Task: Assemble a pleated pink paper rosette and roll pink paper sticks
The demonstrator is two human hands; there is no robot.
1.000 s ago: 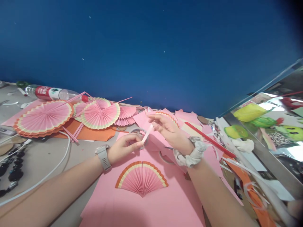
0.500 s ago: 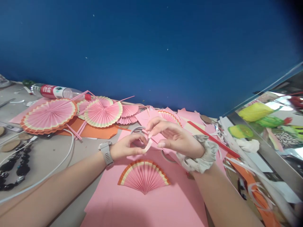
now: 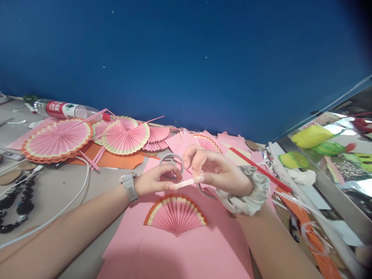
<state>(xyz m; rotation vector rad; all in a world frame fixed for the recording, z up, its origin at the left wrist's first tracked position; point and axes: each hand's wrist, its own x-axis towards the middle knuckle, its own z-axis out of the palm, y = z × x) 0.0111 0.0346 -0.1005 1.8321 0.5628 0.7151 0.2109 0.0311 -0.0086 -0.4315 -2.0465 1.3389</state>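
Observation:
My left hand point(image 3: 155, 181), with a grey watch on the wrist, pinches one end of a short pale strip of tape point(image 3: 185, 183). My right hand point(image 3: 213, 169), a scrunchie on its wrist, pinches the other end, so the strip runs level between the two hands. Right behind my left fingers a tape roll point(image 3: 172, 162) rests on the paper. Just below the hands a half-round pleated pink fan point(image 3: 175, 210) with orange and yellow edging lies on a large pink sheet point(image 3: 180, 248).
Finished round pink fans point(image 3: 56, 139) point(image 3: 124, 135) lie on orange paper at the back left, by a lying plastic bottle point(image 3: 65, 109). A white cable point(image 3: 69, 201) and black beads point(image 3: 17, 203) are at left. A red stick point(image 3: 261, 170) and paper scraps lie right.
My right hand has come down from its raised position and swung the strip from slanting upward to level between both hands. The left hand has stayed nearly in place.

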